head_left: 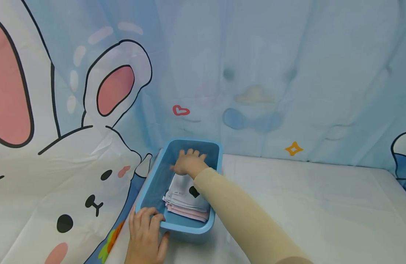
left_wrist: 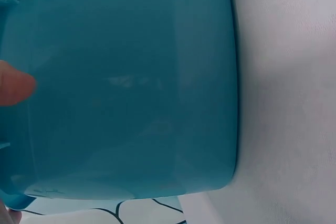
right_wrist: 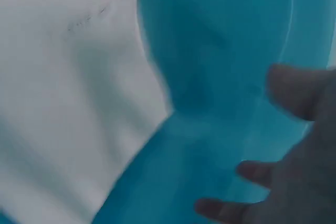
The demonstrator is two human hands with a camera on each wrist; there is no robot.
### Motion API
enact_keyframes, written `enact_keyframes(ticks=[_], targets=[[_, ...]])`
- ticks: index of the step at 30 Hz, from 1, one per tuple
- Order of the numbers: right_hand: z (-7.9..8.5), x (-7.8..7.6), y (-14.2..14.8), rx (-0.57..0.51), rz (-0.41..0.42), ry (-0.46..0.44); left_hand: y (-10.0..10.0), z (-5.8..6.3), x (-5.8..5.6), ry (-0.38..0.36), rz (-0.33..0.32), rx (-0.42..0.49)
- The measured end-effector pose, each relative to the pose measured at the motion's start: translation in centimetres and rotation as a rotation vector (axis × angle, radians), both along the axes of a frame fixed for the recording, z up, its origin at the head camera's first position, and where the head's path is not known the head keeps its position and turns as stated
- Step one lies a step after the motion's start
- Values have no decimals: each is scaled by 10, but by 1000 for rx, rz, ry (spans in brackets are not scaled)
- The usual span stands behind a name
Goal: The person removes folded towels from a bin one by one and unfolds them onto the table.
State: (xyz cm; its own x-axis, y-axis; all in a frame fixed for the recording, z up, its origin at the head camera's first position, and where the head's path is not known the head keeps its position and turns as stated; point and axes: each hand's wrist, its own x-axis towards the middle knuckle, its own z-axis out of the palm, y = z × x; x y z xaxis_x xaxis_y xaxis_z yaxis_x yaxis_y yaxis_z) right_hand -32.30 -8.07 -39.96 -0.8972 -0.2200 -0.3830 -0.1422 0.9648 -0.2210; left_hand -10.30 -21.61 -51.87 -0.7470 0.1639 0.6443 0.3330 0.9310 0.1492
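Note:
A blue plastic bin (head_left: pixel 150 187) stands on the white surface, seen from above in the head view. In it lies a stack of folded clothes (head_left: pixel 181 194), white on top with a dark spot and pink beneath. My left hand (head_left: pixel 146 233) grips the near left corner of the rim, fingers over the edge; its thumb (left_wrist: pixel 16 85) lies against the outer wall in the left wrist view. My right hand (head_left: pixel 189 164) reaches into the bin over the far end of the stack, fingers spread. In the right wrist view its fingers hold nothing, and the white cloth (right_wrist: pixel 68 93) lies apart from them.
The white surface (head_left: pixel 308 212) stretches to the right of the bin. A light blue printed curtain (head_left: pixel 272 66) hangs behind the bin. Cloth with a large cartoon rabbit (head_left: pixel 87 165) covers the left side, close to the bin's left wall.

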Motion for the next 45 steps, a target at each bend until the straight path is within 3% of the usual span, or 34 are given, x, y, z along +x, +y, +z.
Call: enact_keyframes(ticks=[5, 11, 16, 22, 28, 33, 45], targets=[[-11, -5, -5, -5, -3, 1, 2, 0, -2, 12, -19, 29], [-34, -23, -4, -36, -16, -17, 2, -1, -2, -1, -27, 26], [-44, -23, -1, -75, -7, -28, 0, -2, 0, 8, -17, 18], [-63, -28, -2, -35, -29, -24, 2, -2, 1, 13, -6, 21], [-62, -15, 1, -15, -61, 43, 2, -4, 1, 23, 7, 24], [-57, -7, 2, -33, -94, 44, 1, -5, 1, 19, -5, 41], [-62, -11, 4, -45, -112, 14, 4, -3, 2, 28, 24, 20]])
